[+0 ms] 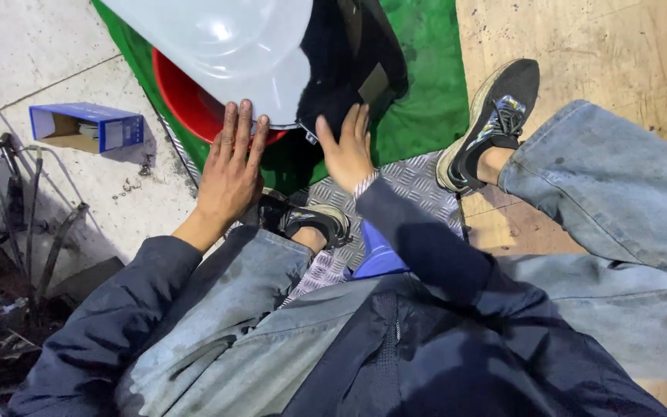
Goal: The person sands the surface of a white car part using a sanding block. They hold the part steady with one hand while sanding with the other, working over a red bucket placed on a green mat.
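Both hands lie flat, fingers spread, gripping nothing: my left hand [229, 166] presses the white plastic cover [225, 46] over the red basin [187, 100], my right hand [347, 150] touches the black part [349, 62] beside it.

Both hands spread flat, palms down, near the middle of the frame

The left hand [229, 174] reaches up from the lower left, fingers straight and close together, its dark-sleeved forearm slanting. The right hand [347, 150] lies just right of it, fingers pointing up, wrist bent, its dark sleeve coming from the lower centre. Neither hand grips anything.
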